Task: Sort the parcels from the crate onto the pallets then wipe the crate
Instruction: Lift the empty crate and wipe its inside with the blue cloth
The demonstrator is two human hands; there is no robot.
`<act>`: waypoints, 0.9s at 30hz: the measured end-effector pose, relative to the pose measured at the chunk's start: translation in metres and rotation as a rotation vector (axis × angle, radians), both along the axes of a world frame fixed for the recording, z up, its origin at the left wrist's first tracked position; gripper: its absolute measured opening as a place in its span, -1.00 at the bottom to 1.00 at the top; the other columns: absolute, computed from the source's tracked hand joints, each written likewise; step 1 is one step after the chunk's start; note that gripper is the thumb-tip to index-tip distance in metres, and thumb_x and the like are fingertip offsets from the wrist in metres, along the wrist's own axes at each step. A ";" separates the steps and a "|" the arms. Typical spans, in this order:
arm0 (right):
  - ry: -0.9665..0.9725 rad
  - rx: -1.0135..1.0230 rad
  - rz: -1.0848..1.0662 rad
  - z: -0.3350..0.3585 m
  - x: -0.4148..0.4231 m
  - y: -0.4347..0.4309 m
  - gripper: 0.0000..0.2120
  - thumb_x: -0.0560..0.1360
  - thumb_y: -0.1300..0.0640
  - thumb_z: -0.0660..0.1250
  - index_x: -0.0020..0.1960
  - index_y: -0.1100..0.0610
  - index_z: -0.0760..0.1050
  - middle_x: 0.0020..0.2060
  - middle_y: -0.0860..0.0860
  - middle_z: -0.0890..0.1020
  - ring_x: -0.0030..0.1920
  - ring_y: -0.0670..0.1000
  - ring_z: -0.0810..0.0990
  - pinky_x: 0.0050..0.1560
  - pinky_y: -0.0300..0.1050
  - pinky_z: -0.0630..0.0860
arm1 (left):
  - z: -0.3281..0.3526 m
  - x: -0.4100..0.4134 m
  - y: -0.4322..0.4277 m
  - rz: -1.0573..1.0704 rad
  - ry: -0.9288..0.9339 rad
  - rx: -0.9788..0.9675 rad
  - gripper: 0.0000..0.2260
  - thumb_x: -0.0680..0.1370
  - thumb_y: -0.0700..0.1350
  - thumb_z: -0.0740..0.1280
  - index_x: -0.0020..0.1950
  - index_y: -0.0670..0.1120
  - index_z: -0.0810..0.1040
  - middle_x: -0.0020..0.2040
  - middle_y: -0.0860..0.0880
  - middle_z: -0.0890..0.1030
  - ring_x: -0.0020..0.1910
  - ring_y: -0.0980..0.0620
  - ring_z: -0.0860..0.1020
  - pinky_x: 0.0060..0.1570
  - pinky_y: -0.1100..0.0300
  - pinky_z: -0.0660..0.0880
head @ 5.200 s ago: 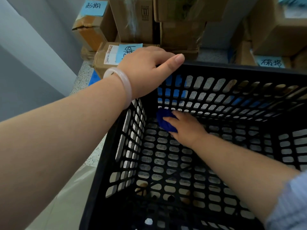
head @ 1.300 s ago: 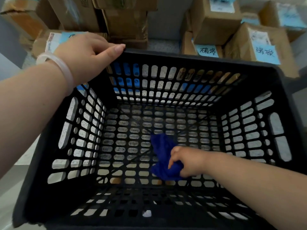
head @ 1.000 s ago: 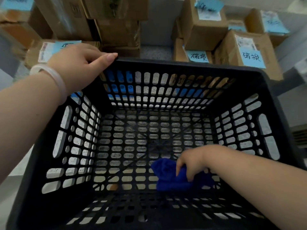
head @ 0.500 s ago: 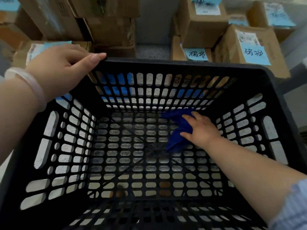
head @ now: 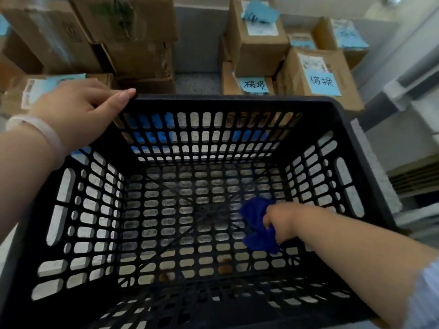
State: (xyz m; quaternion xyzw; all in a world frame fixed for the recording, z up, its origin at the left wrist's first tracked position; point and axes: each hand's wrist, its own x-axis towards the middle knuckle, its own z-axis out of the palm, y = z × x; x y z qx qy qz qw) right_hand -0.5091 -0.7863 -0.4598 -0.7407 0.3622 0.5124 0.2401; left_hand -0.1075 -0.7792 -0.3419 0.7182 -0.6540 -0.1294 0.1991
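Note:
A black perforated plastic crate (head: 228, 100) fills the view, with no parcels inside. My left hand (head: 80, 110) grips its far left corner, thumb along the rim, and a white bangle circles that wrist. My right hand (head: 282, 222) is down inside the crate, fingers curled round a crumpled blue cloth (head: 255, 224) that lies against the crate floor right of centre. Cardboard parcels stand beyond the crate in two groups, a left stack (head: 128, 41) and a right stack (head: 259, 43) carrying blue handwritten labels.
A gap of grey speckled floor (head: 197, 81) separates the two parcel stacks. Blue pallet surface (head: 152, 122) shows through the crate's far wall. A grey metal frame (head: 408, 74) and a floor vent (head: 415, 179) lie to the right.
My right hand has dragged the blue cloth from the far side of the crate floor back toward me and to the right. My left hand stays on the corner.

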 end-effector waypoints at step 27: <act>-0.097 -0.122 -0.252 0.005 0.018 -0.011 -0.61 0.54 0.04 0.32 0.36 0.01 0.44 0.26 0.07 0.47 0.18 0.07 0.48 0.16 -0.11 0.47 | -0.004 0.006 -0.007 0.000 -0.032 -0.013 -0.13 0.43 0.58 -0.14 0.28 0.04 0.62 0.22 -0.04 0.60 0.26 -0.10 0.49 0.24 -0.17 0.43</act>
